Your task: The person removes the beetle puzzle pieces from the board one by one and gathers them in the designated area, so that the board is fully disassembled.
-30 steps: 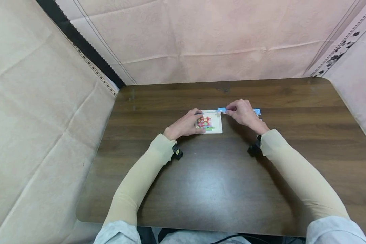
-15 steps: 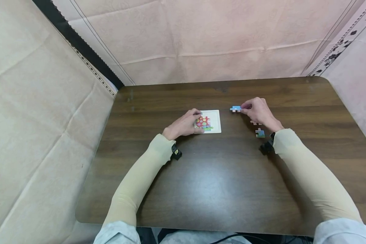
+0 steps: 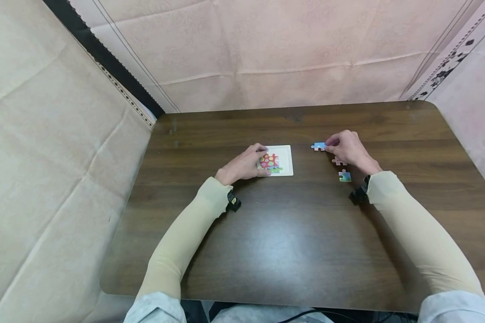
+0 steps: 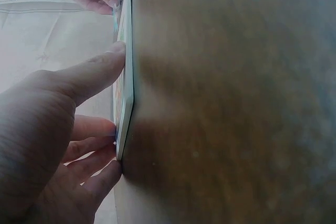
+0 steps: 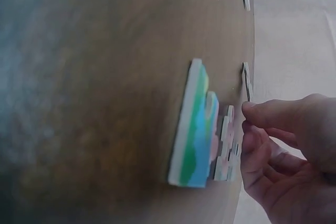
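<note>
A white-framed puzzle board (image 3: pixel 286 159) with a red, dotted picture partly filled in lies flat at the middle of the table. My left hand (image 3: pixel 242 167) holds its left side, thumb toward the near edge and bent fingers farther up; the hand hides the board's left part. To the right of the board, a blue puzzle piece (image 3: pixel 319 146) is pinched between thumb and fingertips of my right hand (image 3: pixel 347 148). Below that hand lie a pinkish puzzle piece (image 3: pixel 339 161) and a green-and-blue puzzle piece (image 3: pixel 345 176), both also seen in the right wrist view.
The brown wooden table (image 3: pixel 242 237) has rounded corners. Pale cloth curtains (image 3: pixel 242 54) rise behind its far edge and along both sides. A black cable (image 3: pixel 307 312) runs near the person's lap.
My right hand has moved right with the blue piece, away from the board's upper right corner, baring the pinkish and green-and-blue pieces. My left hand stays on the board.
</note>
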The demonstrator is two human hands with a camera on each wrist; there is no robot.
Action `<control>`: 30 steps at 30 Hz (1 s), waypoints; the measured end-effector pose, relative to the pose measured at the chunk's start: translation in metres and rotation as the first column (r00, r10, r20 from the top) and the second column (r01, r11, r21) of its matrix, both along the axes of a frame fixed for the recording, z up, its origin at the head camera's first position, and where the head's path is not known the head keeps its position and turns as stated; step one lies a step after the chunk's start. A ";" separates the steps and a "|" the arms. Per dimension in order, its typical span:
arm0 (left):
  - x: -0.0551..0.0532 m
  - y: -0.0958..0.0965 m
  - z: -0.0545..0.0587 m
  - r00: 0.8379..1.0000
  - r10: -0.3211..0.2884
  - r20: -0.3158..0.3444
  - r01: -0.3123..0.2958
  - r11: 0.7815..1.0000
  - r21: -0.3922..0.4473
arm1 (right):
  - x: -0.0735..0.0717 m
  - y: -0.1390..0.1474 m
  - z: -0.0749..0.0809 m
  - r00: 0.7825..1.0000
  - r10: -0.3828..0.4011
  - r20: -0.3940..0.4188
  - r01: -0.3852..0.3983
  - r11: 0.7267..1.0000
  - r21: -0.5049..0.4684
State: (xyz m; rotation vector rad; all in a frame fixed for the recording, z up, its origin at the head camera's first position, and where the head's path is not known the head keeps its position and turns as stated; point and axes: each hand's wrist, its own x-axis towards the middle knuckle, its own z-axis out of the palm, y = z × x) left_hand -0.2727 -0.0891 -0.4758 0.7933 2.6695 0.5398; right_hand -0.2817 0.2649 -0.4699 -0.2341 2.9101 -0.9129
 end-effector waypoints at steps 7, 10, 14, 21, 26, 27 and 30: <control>0.000 0.000 0.000 1.000 0.007 0.011 -0.007 1.000 0.004 | 0.000 0.002 0.000 0.999 0.001 0.039 0.000 1.000 -0.017; -0.001 0.000 0.000 1.000 0.007 0.012 -0.007 1.000 -0.002 | 0.001 0.002 0.000 0.999 0.004 0.042 -0.004 1.000 -0.011; -0.001 0.000 0.000 1.000 0.008 0.009 -0.008 1.000 -0.005 | 0.001 0.002 0.001 0.999 0.007 0.047 -0.007 1.000 -0.012; 0.000 0.001 0.001 1.000 0.013 0.017 -0.013 1.000 -0.014 | 0.002 0.002 0.002 0.999 0.020 0.044 -0.019 1.000 -0.012; -0.001 0.001 0.001 1.000 0.014 0.015 -0.013 1.000 -0.016 | 0.000 0.004 0.003 1.000 0.007 0.020 -0.006 1.000 -0.024; 0.000 0.001 0.001 1.000 0.013 0.012 -0.013 1.000 -0.015 | 0.000 0.004 0.003 1.000 0.003 0.019 -0.003 1.000 -0.028; 0.000 0.001 0.000 1.000 0.009 0.007 -0.009 1.000 -0.013 | -0.001 0.004 0.006 1.000 -0.001 0.012 0.001 1.000 -0.027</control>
